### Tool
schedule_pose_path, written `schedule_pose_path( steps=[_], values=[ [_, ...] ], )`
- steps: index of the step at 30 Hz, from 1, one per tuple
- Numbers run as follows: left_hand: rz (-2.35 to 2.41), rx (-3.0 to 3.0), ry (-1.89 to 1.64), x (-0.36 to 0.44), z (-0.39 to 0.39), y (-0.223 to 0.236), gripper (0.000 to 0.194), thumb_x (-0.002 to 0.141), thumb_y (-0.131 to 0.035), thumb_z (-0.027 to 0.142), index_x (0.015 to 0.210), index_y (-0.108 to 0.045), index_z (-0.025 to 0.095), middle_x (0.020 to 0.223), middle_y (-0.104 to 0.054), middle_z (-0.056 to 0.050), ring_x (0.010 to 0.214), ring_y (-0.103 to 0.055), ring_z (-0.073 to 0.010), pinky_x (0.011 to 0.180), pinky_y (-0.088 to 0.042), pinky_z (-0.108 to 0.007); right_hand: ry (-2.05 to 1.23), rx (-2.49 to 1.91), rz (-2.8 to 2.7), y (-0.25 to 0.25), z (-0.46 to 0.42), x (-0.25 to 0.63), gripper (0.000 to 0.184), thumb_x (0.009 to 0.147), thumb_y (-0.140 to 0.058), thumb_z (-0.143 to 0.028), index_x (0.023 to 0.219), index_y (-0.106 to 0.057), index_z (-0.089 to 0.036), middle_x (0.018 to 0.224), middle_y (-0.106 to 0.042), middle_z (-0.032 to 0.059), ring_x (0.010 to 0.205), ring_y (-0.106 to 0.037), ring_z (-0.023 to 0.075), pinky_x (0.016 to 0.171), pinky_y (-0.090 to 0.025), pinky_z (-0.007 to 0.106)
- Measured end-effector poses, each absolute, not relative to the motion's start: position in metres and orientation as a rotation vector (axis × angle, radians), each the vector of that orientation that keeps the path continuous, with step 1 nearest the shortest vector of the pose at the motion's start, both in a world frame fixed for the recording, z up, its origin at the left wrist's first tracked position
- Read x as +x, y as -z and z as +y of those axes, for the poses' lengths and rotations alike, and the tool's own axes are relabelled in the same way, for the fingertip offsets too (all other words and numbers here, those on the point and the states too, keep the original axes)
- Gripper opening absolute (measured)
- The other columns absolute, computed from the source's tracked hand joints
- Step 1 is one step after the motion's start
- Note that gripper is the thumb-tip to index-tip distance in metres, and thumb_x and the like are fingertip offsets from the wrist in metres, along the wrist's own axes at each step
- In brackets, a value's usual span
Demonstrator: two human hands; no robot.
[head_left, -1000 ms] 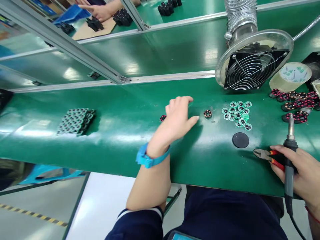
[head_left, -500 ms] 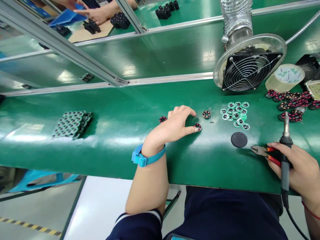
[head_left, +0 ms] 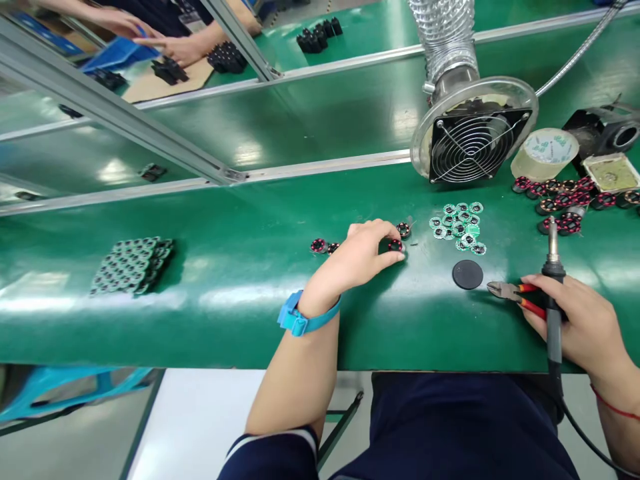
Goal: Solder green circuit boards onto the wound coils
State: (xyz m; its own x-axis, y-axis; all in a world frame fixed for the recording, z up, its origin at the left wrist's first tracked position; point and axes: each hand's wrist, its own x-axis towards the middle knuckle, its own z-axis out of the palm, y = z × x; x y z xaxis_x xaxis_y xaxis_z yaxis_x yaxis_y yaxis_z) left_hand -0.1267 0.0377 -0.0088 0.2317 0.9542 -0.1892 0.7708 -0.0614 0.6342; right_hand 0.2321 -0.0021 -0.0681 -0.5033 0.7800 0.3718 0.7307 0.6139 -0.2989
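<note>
The person's left hand [head_left: 357,257] is arching low over the green rubber-topped worktop [head_left: 250,327], its thumb tip resting against a small black ring-shaped coil with red windings [head_left: 395,246]; from here I cannot tell whether that grip is closed on the coil or only touching it. A second red-wound coil [head_left: 403,230] is sitting just past the fingertips, and a pair of similar coils [head_left: 325,247] is lying beside the outer edge of the hand. A bright blue plastic wrist strap [head_left: 300,321] is circling the left wrist.

The right hand [head_left: 575,320] is closed around a black soldering iron [head_left: 553,313], its metal tip pointing upward, and is also clasping red-handled diagonal cutters [head_left: 505,291], their steel head aimed at a round black pad [head_left: 467,274] lying near them. Beyond the pad, round green circuit boards [head_left: 457,227] are lying in a loose cluster. Further right, a heap of black-and-red coils [head_left: 555,203] is lying beside a roll of clear tape [head_left: 545,148] and a round extractor fan with a wire guard [head_left: 473,147], which is feeding into silver flexible ducting [head_left: 445,40]. Far left, a block of small black parts [head_left: 133,265] is sitting on the worktop. Past the aluminium rail [head_left: 320,167], a co-worker's hand [head_left: 170,48] is reaching over black parts on a cardboard sheet [head_left: 165,83]
</note>
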Motion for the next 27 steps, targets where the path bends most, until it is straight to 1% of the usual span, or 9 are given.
schedule_pose_path(
  steps=[2, 4, 9, 12, 16, 19, 21, 24, 27],
  values=[
    [1.366, 1.584, -0.702, -0.117, 0.037, 0.010, 0.023, 0.080, -0.067, 0.025, 0.099, -0.057, 0.017, 0.106, -0.062, -0.007, 0.099, -0.058, -0.0213, 0.093, -0.044, -0.042, -0.124, -1.184, -2.360, 0.069, -0.001, 0.231, 0.037, 0.085, -0.066, -0.030, 0.119, -0.058, -0.018, 0.094, -0.069, 0.0094, 0.077, -0.064, 0.0231, 0.066, -0.050, 0.036],
    [1.130, 1.282, -0.899, -0.102, 0.034, 0.013, 0.030, 0.077, -0.070, 0.025, 0.100, -0.053, 0.017, 0.102, -0.062, -0.006, 0.089, -0.062, -0.0172, 0.081, -0.050, -0.034, -0.141, -1.193, -2.342, 0.070, -0.001, 0.228, 0.036, 0.085, -0.064, -0.029, 0.119, -0.058, -0.020, 0.093, -0.068, 0.0089, 0.077, -0.063, 0.0231, 0.066, -0.050, 0.036],
    [0.968, 0.963, -0.918, -0.063, 0.018, 0.017, 0.032, 0.069, -0.079, 0.023, 0.093, -0.058, 0.016, 0.090, -0.061, -0.002, 0.072, -0.055, -0.0083, 0.064, -0.046, -0.021, -0.472, -1.420, -1.855, 0.058, -0.012, 0.206, 0.038, 0.083, -0.060, -0.020, 0.119, -0.052, -0.027, 0.098, -0.067, 0.0054, 0.077, -0.062, 0.0195, 0.071, -0.052, 0.035],
    [0.915, 0.898, -0.785, -0.047, 0.008, 0.017, 0.032, 0.070, -0.078, 0.028, 0.094, -0.060, 0.015, 0.084, -0.058, 0.000, 0.067, -0.051, -0.0076, 0.060, -0.044, -0.020, -0.822, -1.412, -1.515, 0.041, -0.023, 0.179, 0.039, 0.082, -0.064, -0.024, 0.118, -0.049, -0.029, 0.100, -0.068, 0.0031, 0.074, -0.062, 0.0157, 0.073, -0.054, 0.034],
    [0.965, 1.032, -0.727, -0.038, -0.003, 0.015, 0.031, 0.072, -0.077, 0.028, 0.093, -0.059, 0.015, 0.085, -0.056, -0.001, 0.074, -0.052, -0.0101, 0.070, -0.045, -0.024, -1.082, -1.311, -1.330, 0.025, -0.030, 0.146, 0.042, 0.080, -0.069, -0.028, 0.117, -0.049, -0.029, 0.098, -0.067, 0.0007, 0.077, -0.063, 0.0139, 0.072, -0.055, 0.031],
    [1.037, 1.247, -0.687, -0.037, -0.007, 0.013, 0.027, 0.075, -0.075, 0.030, 0.093, -0.060, 0.017, 0.091, -0.054, -0.002, 0.080, -0.051, -0.0126, 0.076, -0.045, -0.027, -1.183, -1.283, -1.289, 0.025, -0.030, 0.133, 0.040, 0.081, -0.067, -0.025, 0.116, -0.049, -0.029, 0.093, -0.064, -0.0014, 0.079, -0.063, 0.0130, 0.076, -0.055, 0.031],
    [1.046, 1.314, -0.661, -0.037, -0.008, 0.012, 0.025, 0.076, -0.074, 0.030, 0.092, -0.059, 0.018, 0.091, -0.053, -0.002, 0.081, -0.051, -0.0135, 0.077, -0.045, -0.028, -1.216, -1.275, -1.277, 0.026, -0.028, 0.129, 0.034, 0.082, -0.064, -0.021, 0.112, -0.051, -0.028, 0.086, -0.062, -0.0030, 0.075, -0.061, 0.0119, 0.072, -0.054, 0.029],
    [0.954, 1.174, -0.661, -0.038, -0.008, 0.011, 0.024, 0.077, -0.072, 0.028, 0.091, -0.056, 0.017, 0.088, -0.055, -0.002, 0.080, -0.053, -0.0128, 0.075, -0.046, -0.027, -1.274, -1.219, -1.231, 0.025, -0.025, 0.128, 0.028, 0.081, -0.063, -0.019, 0.106, -0.052, -0.027, 0.079, -0.059, -0.0054, 0.069, -0.058, 0.0099, 0.067, -0.051, 0.026],
    [0.824, 0.960, -0.657, -0.038, -0.007, 0.009, 0.021, 0.081, -0.066, 0.025, 0.093, -0.052, 0.017, 0.087, -0.059, -0.001, 0.071, -0.058, -0.0107, 0.066, -0.048, -0.025, -1.320, -1.181, -1.104, 0.023, -0.023, 0.130, 0.026, 0.081, -0.065, -0.022, 0.104, -0.053, -0.027, 0.076, -0.058, -0.0059, 0.067, -0.056, 0.0097, 0.064, -0.049, 0.025]
  ],
)
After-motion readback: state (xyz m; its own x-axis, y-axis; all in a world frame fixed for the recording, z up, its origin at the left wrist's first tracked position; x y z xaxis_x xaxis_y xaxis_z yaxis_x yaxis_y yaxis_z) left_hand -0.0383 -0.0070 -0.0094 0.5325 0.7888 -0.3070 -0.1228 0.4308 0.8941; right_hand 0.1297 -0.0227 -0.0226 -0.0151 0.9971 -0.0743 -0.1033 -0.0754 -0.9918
